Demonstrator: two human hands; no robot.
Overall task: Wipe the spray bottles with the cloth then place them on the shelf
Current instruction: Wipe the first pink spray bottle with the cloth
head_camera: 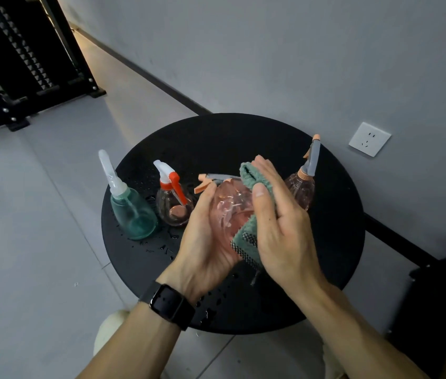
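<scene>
My left hand [205, 242] grips a pink clear spray bottle [230, 209] above the round black table [334, 242], its peach and grey nozzle pointing left. My right hand [279, 222] presses a green cloth [246, 239] against the bottle's right side. On the table stand a teal bottle with a white nozzle [133, 212], a clear bottle with a red and white trigger [174, 203], and another pink bottle [302, 187] behind my right hand.
Water drops lie on the tabletop near the bottles. A black metal rack [25, 64] stands on the floor at the upper left. A grey wall with a white socket [369, 138] runs behind the table. Dark furniture [440, 296] sits at the right edge.
</scene>
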